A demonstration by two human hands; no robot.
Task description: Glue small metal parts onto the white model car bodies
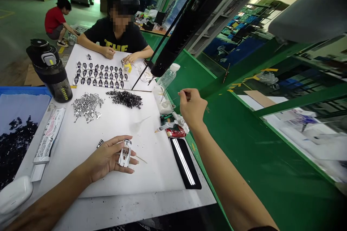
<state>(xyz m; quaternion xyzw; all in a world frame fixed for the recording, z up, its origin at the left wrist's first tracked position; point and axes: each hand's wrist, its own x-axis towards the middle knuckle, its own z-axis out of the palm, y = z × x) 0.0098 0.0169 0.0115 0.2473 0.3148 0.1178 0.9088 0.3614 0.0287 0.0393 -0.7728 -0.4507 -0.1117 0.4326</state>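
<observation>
My left hand is closed round a small silver toy car body, its top facing up, above the white table sheet. My right hand is raised at the right, past the table's edge, with thumb and fingertips pinched. A thin needle-like stick seems to extend leftward from that pinch; its exact kind is too fine to make out. By my left hand lie a small black part and a thin wooden stick. Piles of small silver parts and black parts lie farther off.
Opposite sits a co-worker behind rows of small car pieces. A dark bottle, a white tube and a blue bin stand left. On the right are a phone, a syringe and a clear bottle.
</observation>
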